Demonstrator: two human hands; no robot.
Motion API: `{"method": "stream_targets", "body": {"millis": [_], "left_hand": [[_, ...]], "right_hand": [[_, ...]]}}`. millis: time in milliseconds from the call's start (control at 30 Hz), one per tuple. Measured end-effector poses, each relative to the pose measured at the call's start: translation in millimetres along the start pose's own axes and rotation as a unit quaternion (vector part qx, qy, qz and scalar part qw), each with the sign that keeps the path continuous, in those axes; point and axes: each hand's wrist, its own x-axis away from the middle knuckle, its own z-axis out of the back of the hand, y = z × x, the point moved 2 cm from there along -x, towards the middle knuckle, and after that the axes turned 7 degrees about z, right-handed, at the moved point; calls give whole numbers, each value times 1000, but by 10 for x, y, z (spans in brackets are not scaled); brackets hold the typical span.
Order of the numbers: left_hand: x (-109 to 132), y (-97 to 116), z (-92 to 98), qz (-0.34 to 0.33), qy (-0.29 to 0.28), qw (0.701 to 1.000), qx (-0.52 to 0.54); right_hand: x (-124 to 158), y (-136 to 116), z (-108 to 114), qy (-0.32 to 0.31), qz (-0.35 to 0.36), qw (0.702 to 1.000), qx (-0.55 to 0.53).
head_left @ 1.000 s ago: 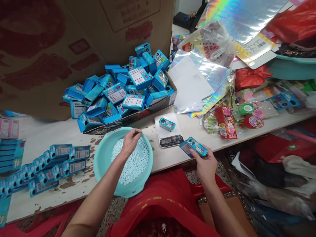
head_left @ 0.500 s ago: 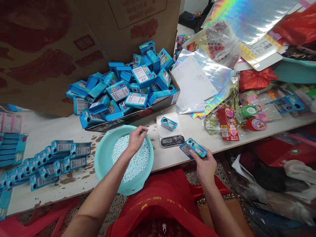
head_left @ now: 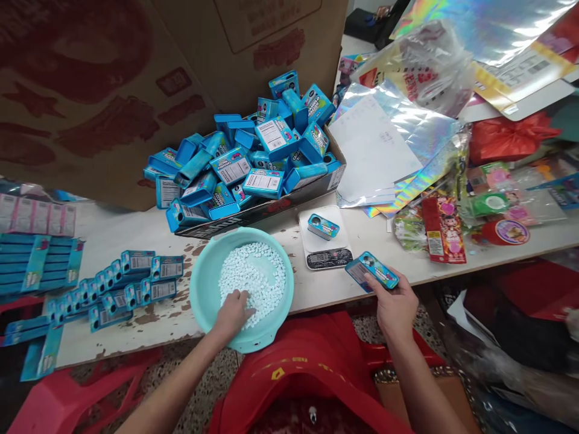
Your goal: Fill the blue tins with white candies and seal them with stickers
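My left hand (head_left: 234, 312) is down in the turquoise basin (head_left: 199, 295), its fingers curled into the small pale-blue candies (head_left: 256, 271); the fingertips are partly hidden. My right hand (head_left: 398, 301) holds a blue candy tin (head_left: 373, 271) by its right end, over the table edge, with the round opening on its narrow top showing. Between the basin and that tin stands a white digital scale (head_left: 305, 241), its display lit. Another blue tin (head_left: 323, 226) rests on the scale.
Behind the basin, a carton (head_left: 271, 211) overflows with blue tins. Rows of tins (head_left: 131, 283) stand at left, beside stacked blue packs (head_left: 38, 265). Paper sheets (head_left: 371, 150), holographic film and sweet packets (head_left: 443, 232) cover the right side. A large cardboard box (head_left: 113, 120) rises behind.
My left hand has gone from above the basin's far right side down into the candies near its front left. My right hand keeps hold of the tin. The view has shifted left.
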Motion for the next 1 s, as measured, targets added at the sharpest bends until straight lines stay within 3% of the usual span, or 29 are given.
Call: {"method": "stream_targets", "body": {"millis": [100,200,300,400,467,533,600,733,833,1000], "left_hand": [[48,-58,-95,-21,-35,991,124],[-7,-57,32,-17,-58,942,331],[-55,-58,150,18,-132,832,538],[-91,-19,158,50,-202,712,670],[-123,35,105,72,-249,659,706],[-157,96,30,105,-287,625,719],[-192,147,-29,136,-285,611,726],[-258,304,35,137,-227,621,737],[-310,613,302,70,-203,609,764],[-445,1487,935,-41,-170,559,811]], "right_hand": [[39,-29,-74,-8,7,1000,3],[81,-56,-131,-23,17,1000,7],[101,-55,-158,-34,27,999,12],[102,-38,-169,-36,27,999,16],[101,-37,-178,-38,22,999,17],[101,-55,-192,-38,20,999,19],[101,-90,-209,-39,22,999,22],[81,-151,-231,-39,21,999,24],[49,-156,-228,-39,9,999,17],[-11,-131,-188,-36,-4,999,1]]}}
